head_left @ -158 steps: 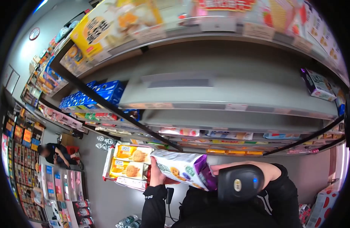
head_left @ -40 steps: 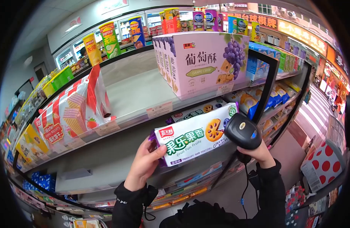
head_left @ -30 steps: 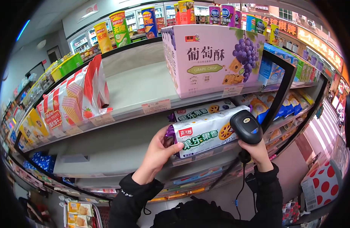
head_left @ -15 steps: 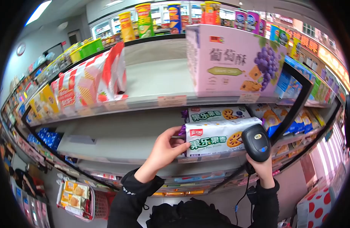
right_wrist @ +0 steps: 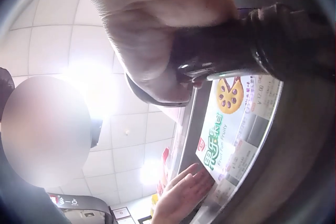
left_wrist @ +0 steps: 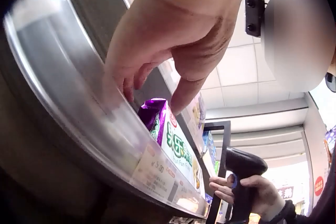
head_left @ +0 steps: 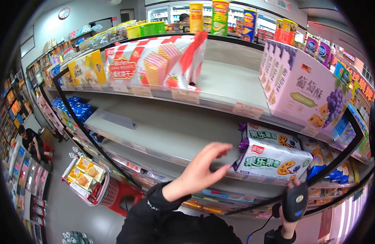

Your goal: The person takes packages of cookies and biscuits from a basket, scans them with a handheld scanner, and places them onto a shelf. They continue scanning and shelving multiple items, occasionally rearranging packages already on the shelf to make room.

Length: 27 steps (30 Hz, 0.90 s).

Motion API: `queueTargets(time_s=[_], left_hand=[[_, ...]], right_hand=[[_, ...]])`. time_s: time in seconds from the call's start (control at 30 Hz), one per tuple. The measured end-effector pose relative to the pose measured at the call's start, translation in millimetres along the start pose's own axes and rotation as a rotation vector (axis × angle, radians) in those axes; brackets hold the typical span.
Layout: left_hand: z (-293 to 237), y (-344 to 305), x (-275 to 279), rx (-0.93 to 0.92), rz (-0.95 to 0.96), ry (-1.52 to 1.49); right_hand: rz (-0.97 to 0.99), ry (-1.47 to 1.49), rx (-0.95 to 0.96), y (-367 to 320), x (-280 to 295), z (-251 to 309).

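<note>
My left hand [head_left: 201, 168] is open, its fingers apart just left of a white and purple biscuit pack [head_left: 273, 160] on the middle shelf. A similar pack [head_left: 271, 135] lies behind it. Seen from the left wrist, the hand [left_wrist: 173, 35] hangs over the purple end of the pack [left_wrist: 178, 148]; contact is hard to tell. My right hand [head_left: 288, 227] grips a black corded handheld device [head_left: 295, 202] near the pack's right end. The right wrist view shows that hand [right_wrist: 152, 35] wrapped round the device's dark handle [right_wrist: 220, 50].
Above are wafer bags [head_left: 151, 61] and grape crisp boxes [head_left: 313, 87]. Blue packs [head_left: 73, 109] lie at the middle shelf's left. A basket [head_left: 110, 191] holding yellow packs stands on the floor at lower left; a person [head_left: 33, 144] sits beyond. A black shelf post [head_left: 334, 162] slants at right.
The white pack, held in my left hand earlier, now rests on the shelf in front of the similar one. My left hand has let go and moved left; the right hand has lowered with the device.
</note>
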<state>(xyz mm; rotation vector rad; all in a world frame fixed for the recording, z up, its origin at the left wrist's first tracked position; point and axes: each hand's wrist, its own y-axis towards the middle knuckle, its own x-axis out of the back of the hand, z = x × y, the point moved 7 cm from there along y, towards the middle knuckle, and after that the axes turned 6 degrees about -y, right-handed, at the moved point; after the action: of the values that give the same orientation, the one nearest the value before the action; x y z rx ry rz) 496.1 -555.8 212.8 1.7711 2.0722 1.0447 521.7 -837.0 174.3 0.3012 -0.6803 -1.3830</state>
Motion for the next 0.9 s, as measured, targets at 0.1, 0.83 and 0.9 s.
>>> queueTargets(time_s=[0.1,0.83,0.9], left_hand=[[-2,-33,14,0.025,0.087,-0.087],[99,-276,188,0.857,0.35,-0.202],[110,-297,206,0.898,0.314,-0.2]], right_hand=[[0.394,-0.489,0.112,-22,-16,-19],[0.987,0.043,-0.681,-132,-302,-4],[1.037,0.099,-0.524,-141,-327,7]])
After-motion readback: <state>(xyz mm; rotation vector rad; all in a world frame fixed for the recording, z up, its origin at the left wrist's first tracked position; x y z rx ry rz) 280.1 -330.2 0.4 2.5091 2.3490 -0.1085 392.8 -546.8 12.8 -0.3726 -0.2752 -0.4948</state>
